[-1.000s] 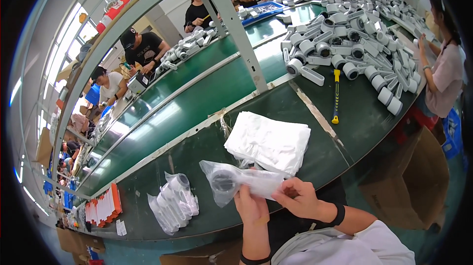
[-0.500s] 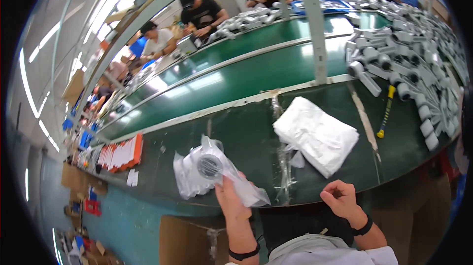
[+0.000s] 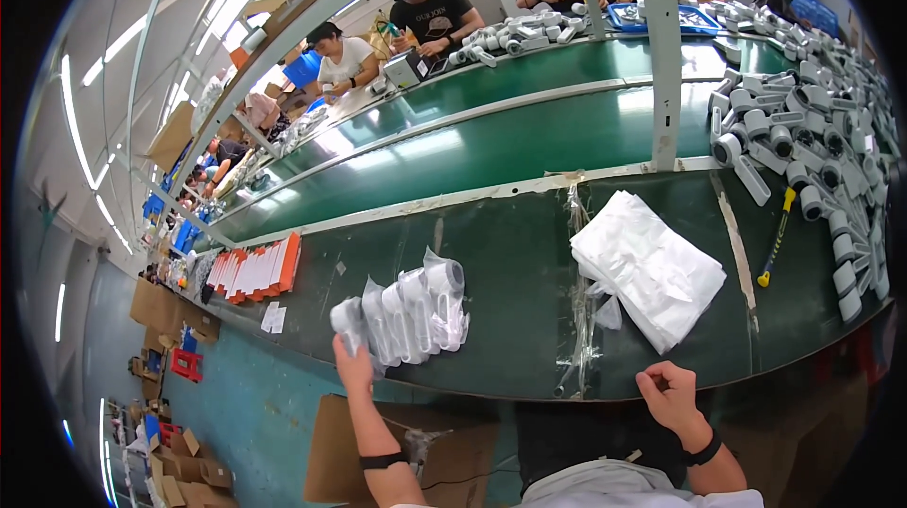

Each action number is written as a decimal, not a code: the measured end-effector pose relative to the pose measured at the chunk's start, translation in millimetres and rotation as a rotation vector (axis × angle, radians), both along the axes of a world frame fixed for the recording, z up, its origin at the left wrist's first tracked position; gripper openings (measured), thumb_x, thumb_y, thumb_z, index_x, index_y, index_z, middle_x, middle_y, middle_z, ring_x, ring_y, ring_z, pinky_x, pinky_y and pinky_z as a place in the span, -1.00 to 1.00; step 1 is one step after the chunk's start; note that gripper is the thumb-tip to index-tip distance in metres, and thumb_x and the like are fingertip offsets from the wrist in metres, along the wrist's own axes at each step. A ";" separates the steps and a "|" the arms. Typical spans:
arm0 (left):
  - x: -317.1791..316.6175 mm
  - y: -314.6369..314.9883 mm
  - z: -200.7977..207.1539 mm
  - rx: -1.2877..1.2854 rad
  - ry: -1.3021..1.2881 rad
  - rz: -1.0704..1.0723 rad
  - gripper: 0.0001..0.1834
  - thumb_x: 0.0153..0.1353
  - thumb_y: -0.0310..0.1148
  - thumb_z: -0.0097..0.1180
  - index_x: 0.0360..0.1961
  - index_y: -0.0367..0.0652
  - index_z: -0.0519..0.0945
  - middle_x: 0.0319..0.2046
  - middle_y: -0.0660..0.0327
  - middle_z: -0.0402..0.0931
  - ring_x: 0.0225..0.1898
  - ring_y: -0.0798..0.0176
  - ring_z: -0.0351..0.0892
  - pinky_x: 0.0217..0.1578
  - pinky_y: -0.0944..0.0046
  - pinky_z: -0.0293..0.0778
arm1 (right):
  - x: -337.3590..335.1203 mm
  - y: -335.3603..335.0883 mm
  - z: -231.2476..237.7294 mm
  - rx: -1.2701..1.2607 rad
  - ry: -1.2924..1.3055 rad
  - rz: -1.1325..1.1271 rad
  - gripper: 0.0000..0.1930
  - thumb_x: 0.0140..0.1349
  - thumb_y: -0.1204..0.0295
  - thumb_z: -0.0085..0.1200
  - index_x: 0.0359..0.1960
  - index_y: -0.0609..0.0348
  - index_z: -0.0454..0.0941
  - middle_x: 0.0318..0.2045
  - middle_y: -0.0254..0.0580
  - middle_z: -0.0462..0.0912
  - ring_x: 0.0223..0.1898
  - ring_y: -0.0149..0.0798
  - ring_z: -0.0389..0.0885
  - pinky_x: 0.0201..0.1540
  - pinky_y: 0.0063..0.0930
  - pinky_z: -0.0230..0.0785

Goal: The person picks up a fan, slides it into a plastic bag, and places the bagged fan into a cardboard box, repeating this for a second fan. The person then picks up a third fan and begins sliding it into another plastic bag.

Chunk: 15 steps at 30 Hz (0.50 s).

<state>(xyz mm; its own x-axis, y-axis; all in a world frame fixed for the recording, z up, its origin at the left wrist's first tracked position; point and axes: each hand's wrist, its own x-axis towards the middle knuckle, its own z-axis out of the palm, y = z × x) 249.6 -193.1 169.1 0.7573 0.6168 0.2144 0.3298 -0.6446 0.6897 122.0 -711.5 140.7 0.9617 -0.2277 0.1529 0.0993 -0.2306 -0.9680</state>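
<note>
A row of several grey-white plastic devices with round heads and loop-like handles, each in a clear bag point(image 3: 411, 314), lies at the front of the dark green bench. My left hand point(image 3: 353, 364) is closed on the lower end of the leftmost bagged device point(image 3: 348, 319), which rests against the others; part of the grip is hidden. My right hand point(image 3: 673, 392) hovers at the bench's front edge, its fingers curled in with nothing visible in them. It is nearest to a stack of white plastic bags point(image 3: 647, 267).
Unbagged grey devices point(image 3: 803, 130) are heaped at the right, beside a yellow-and-black tool point(image 3: 777, 236). Orange-and-white flat cartons point(image 3: 257, 267) stand at the left. A metal post point(image 3: 665, 64) rises before the green conveyor point(image 3: 510, 144). Co-workers sit beyond it.
My left hand has carried the bagged device leftwards to the row's left end. My right hand stays curled near the bench edge. The view has shifted a little.
</note>
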 end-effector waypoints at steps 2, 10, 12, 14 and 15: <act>6.2 -16.3 -5.4 -0.014 0.108 -0.030 -0.33 0.16 -0.37 0.07 0.31 -0.26 0.23 0.24 -0.19 0.32 0.27 -0.16 0.32 0.25 0.11 0.22 | -0.4 0.5 0.6 0.005 0.002 -0.031 -0.90 0.14 0.58 0.23 -0.46 0.32 0.55 -0.67 -0.40 0.54 -0.62 -0.66 0.40 -0.59 -0.70 0.23; 2.8 -30.0 -6.5 0.375 0.002 -0.113 -0.33 0.10 -0.14 0.20 0.23 -0.15 0.37 0.29 -0.06 0.22 0.29 -0.22 0.17 0.20 -0.14 0.24 | -1.5 5.2 -3.4 -0.048 -0.038 -0.054 -0.90 0.14 0.57 0.25 -0.45 0.31 0.56 -0.68 -0.30 0.56 -0.63 -0.60 0.46 -0.59 -0.67 0.28; 3.4 -54.6 0.4 0.459 0.013 -0.159 -0.32 0.06 -0.08 0.23 0.20 -0.09 0.40 0.31 -0.03 0.18 0.29 -0.22 0.14 0.17 -0.21 0.25 | -0.5 5.6 -4.8 -0.052 -0.045 -0.054 -0.90 0.14 0.57 0.25 -0.46 0.31 0.56 -0.68 -0.30 0.56 -0.64 -0.60 0.45 -0.60 -0.67 0.28; 6.7 -66.6 5.3 0.368 0.257 -0.152 -0.30 0.00 -0.06 0.26 0.20 0.00 0.40 0.32 0.04 0.15 0.28 -0.25 0.15 0.11 -0.28 0.30 | -1.2 6.1 -4.3 -0.088 -0.048 -0.069 -0.89 0.13 0.58 0.25 -0.47 0.31 0.56 -0.68 -0.30 0.56 -0.64 -0.60 0.45 -0.60 -0.67 0.26; 8.2 -67.2 7.2 0.366 0.258 -0.151 -0.30 0.00 -0.06 0.26 0.20 0.00 0.40 0.32 0.04 0.15 0.28 -0.25 0.15 0.11 -0.28 0.30 | -1.3 6.1 -4.8 -0.090 -0.047 -0.067 -0.89 0.13 0.58 0.25 -0.47 0.31 0.56 -0.68 -0.30 0.56 -0.64 -0.60 0.45 -0.60 -0.67 0.26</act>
<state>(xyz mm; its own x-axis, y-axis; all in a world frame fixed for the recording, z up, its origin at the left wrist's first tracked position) 257.8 -260.3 176.3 0.8900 0.4146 0.1899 0.3445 -0.8841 0.3157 120.7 -705.4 135.9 0.9362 -0.2743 0.2198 0.1253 -0.3239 -0.9378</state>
